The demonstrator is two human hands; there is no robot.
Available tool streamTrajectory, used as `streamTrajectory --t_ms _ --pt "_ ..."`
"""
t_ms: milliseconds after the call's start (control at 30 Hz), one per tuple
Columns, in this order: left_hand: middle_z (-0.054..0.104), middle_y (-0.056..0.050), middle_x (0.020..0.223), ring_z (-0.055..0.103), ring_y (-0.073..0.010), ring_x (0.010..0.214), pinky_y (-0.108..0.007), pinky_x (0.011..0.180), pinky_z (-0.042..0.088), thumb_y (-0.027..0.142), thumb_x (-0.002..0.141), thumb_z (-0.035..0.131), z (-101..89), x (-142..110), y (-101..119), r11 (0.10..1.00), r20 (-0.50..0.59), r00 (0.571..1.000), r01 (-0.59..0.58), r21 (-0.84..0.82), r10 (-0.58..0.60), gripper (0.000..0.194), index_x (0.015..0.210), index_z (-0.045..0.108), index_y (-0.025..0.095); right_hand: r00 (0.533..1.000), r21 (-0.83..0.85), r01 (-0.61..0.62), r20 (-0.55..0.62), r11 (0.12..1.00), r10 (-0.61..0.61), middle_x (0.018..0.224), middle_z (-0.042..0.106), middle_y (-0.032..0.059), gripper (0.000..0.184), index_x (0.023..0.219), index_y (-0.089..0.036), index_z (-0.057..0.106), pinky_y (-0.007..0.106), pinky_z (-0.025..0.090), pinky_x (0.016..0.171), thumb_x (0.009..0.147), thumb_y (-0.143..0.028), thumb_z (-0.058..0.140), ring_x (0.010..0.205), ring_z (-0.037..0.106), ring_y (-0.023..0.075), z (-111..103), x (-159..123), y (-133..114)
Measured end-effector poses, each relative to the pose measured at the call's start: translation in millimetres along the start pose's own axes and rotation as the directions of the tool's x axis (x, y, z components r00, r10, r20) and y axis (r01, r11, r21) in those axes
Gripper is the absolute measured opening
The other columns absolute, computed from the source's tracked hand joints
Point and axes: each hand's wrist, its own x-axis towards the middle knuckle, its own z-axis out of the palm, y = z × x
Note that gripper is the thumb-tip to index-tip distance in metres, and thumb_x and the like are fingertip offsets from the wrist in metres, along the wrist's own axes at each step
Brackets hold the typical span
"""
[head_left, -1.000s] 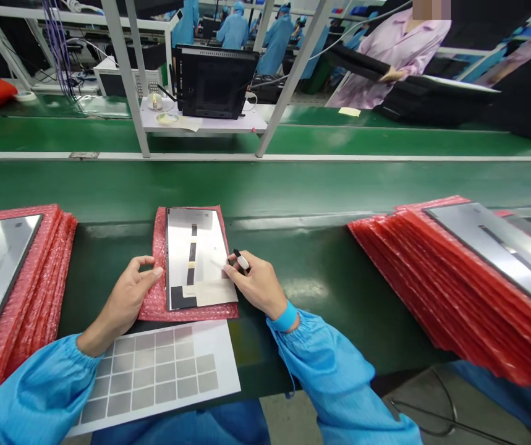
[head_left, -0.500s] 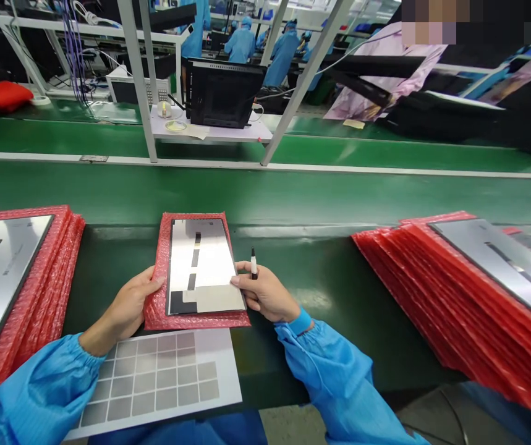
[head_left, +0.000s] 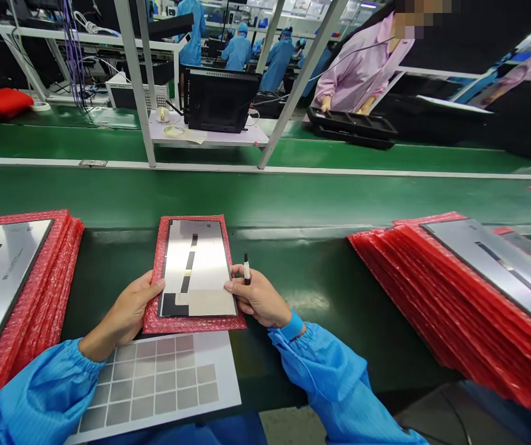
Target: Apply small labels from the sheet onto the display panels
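A silvery display panel (head_left: pixel 204 259) with a dark strip down its middle lies on a red bubble-wrap bag (head_left: pixel 154 314) in front of me. My left hand (head_left: pixel 131 306) pinches the bag's left side, its thumb at the panel's edge. With thumb and fingers my right hand (head_left: pixel 261 298) grips the right edge of the panel and bag. A black-and-white pen (head_left: pixel 246 269) stands up between the fingers of that same hand. Below the bag, a white sheet of grey square stickers (head_left: pixel 163 377) lies partly under my left forearm.
Stacks of red bubble-wrap bags (head_left: pixel 63 296) with panels on top stand at the left and right (head_left: pixel 413 284). Beyond the green bench, a monitor (head_left: pixel 221 99) sits on a shelf between slanted posts. Across the line a person in pink (head_left: pixel 358 74) handles a black frame.
My left hand has closed on the bag's edge, and my right hand has taken hold of the panel's right edge, the pen turning upright. The person across has lowered a black frame.
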Motion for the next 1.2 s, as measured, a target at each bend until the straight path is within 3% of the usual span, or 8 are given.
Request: streamTrajectory --t_ms 167,533,767,900,1067,1200 --pt "0.077 -0.012 0.126 0.073 -0.031 0.119 -0.041 0.1 0.062 0.038 0.088 0.082 -3.0 1.1 -3.2 1.0 -0.054 0.998 -0.011 0.007 0.011 0.046 0.126 0.07 0.017 1.0 -0.004 0.009 -0.009 1.0 -0.009 0.05 0.039 -0.0172 0.058 0.097 -0.023 0.05 0.014 0.023 0.033 0.065 -0.044 0.093 0.038 0.019 0.0026 0.4 1.1 1.5" --pt "0.078 -0.011 0.122 0.073 -0.0314 0.117 -0.039 0.097 0.061 0.046 0.08 0.087 -5.3 5.3 -7.4 0.998 -0.078 0.995 -0.056 0.04 0.059 0.055 0.124 0.069 0.017 1.0 -0.055 -0.001 -0.017 0.998 0.0 0.049 0.038 -0.0168 0.056 0.096 -0.023 0.049 0.015 0.026 0.032 0.065 -0.043 0.092 0.038 0.021 0.003 1.4 1.1 0.7" --pt "0.078 -0.01 0.118 0.074 -0.0296 0.113 -0.04 0.1 0.058 0.036 0.067 0.095 -4.3 9.2 -12.1 0.975 -0.087 0.976 -0.191 0.109 0.201 0.06 0.117 0.07 0.017 1.0 -0.266 0.009 -0.01 0.964 -0.013 0.053 0.044 -0.0131 0.051 0.098 -0.021 0.054 0.017 0.027 0.03 0.074 -0.055 0.084 0.035 0.03 0.0046 -2.0 2.4 2.0" --pt "0.079 -0.011 0.109 0.075 -0.0297 0.107 -0.042 0.098 0.059 0.038 0.065 0.095 -1.4 9.2 -7.3 0.965 -0.117 0.961 -0.241 0.101 0.252 0.057 0.111 0.071 0.015 0.992 -0.383 0.044 -0.093 0.923 -0.086 0.062 0.05 -0.0089 0.056 0.105 -0.018 0.061 0.019 0.031 0.03 0.08 -0.065 0.078 0.037 0.037 0.0058 -7.5 7.4 1.8" --pt "0.08 -0.011 0.1 0.077 -0.0289 0.101 -0.04 0.093 0.061 0.042 0.07 0.091 8.7 -17.9 14.0 0.953 -0.121 0.947 -0.29 0.089 0.299 0.049 0.106 0.073 0.014 0.977 -0.298 0.068 -0.173 0.952 -0.124 0.08 0.065 -0.0003 0.068 0.108 -0.017 0.064 0.02 0.032 0.03 0.071 -0.071 0.083 0.042 0.036 0.0052 -10.2 13.8 0.1" --pt "0.08 -0.009 0.103 0.078 -0.0277 0.102 -0.036 0.09 0.064 0.036 0.074 0.09 -2.2 -71.9 52.6 0.922 -0.17 0.91 -0.355 0.152 0.378 0.051 0.118 0.073 0.017 0.976 -0.281 0.063 -0.181 0.958 -0.117 0.08 0.069 0.0022 0.067 0.109 -0.017 0.064 0.019 0.03 0.031 0.071 -0.068 0.084 0.043 0.034 0.0053 -8.7 15.3 -1.3"
